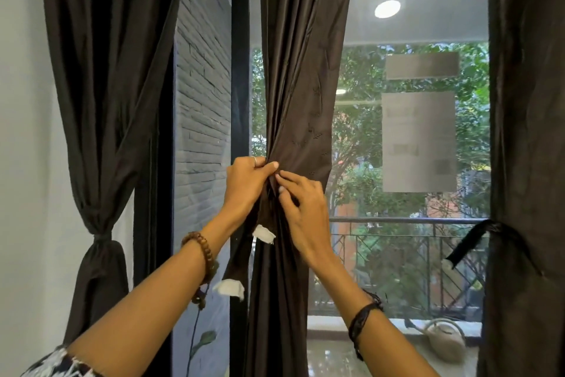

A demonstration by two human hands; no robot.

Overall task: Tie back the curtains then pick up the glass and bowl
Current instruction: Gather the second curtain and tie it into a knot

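Middle curtain (301, 77): dark brown panel hanging before the window frame (240, 70), being gathered into a narrow waist at mid-height.
Left hand (244, 184): fingers curling round the gathered fabric, thumb pressing on top; beaded bracelet (203, 249) sitting on the wrist.
Right hand (302, 205): fingertips pinching the folds just beside the left thumb.
Tie-back strip (264, 234): dark with white ends, dangling below the hands; whether it is knotted cannot be told.
Left curtain (101, 101): already cinched low.
Right curtain (526, 132): a dark tie (477, 239) hanging round it.
Watering can (446, 340): sitting outside, lower right.
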